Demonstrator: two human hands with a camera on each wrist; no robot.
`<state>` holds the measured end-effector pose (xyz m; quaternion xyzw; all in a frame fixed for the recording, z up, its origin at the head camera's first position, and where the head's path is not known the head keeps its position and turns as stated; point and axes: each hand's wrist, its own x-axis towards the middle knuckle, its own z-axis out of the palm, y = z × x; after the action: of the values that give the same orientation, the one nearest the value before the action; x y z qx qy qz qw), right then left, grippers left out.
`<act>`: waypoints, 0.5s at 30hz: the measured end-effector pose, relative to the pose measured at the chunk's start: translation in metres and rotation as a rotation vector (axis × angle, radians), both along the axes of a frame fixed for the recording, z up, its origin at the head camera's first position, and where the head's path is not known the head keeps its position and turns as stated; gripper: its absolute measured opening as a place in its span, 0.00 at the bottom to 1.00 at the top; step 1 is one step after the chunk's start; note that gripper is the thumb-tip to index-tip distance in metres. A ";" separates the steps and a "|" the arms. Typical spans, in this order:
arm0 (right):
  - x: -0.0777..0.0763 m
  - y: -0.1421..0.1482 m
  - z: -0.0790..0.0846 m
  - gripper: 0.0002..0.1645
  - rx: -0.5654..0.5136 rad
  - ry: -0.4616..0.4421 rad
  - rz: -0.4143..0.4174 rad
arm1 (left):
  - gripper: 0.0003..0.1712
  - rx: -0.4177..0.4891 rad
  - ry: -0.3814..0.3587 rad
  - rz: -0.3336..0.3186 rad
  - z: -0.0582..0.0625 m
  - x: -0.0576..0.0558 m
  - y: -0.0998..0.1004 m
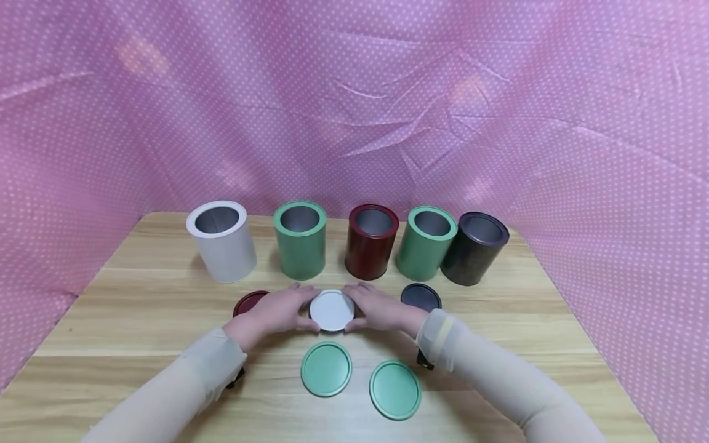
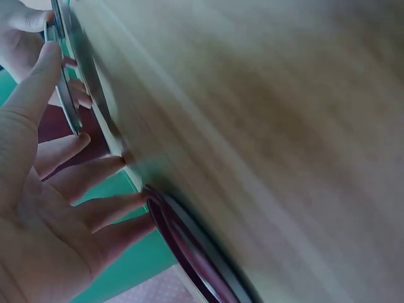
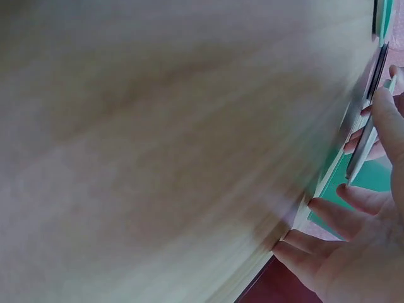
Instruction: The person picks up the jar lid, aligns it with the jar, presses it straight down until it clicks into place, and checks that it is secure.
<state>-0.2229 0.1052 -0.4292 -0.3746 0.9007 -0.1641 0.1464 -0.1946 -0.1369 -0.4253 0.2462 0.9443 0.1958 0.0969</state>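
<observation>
A round white lid (image 1: 332,311) is held between both hands at the middle of the table. My left hand (image 1: 285,309) grips its left edge, thumb at the near side and fingers at the far side. On the opposite edge my right hand (image 1: 378,309) does the same. Edge-on in the left wrist view, the lid (image 2: 67,101) shows between thumb and forefinger, with the other fingers spread toward the tabletop. The right wrist view has the lid (image 3: 363,148) tilted between thumb and forefinger. A dark red lid (image 1: 250,302) lies beside the left hand, partly hidden by it.
Along the back stand open cans: white (image 1: 227,252), green (image 1: 302,255), dark red (image 1: 368,255), another green can (image 1: 423,255) and black (image 1: 471,258). Two green lids (image 1: 327,369) (image 1: 395,390) lie nearer the front. A black lid (image 1: 421,296) lies behind the right wrist.
</observation>
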 end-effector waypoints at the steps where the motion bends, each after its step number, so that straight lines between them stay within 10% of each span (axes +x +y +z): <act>1: -0.001 0.000 0.000 0.44 -0.013 -0.007 -0.002 | 0.41 0.010 0.012 -0.006 0.000 0.000 -0.001; 15: -0.008 -0.003 0.003 0.44 -0.177 -0.075 0.021 | 0.46 0.113 -0.002 0.016 0.002 -0.004 -0.013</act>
<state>-0.2307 0.1018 -0.4260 -0.3892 0.8726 -0.2552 0.1481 -0.1990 -0.1498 -0.4232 0.2436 0.9335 0.2499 0.0821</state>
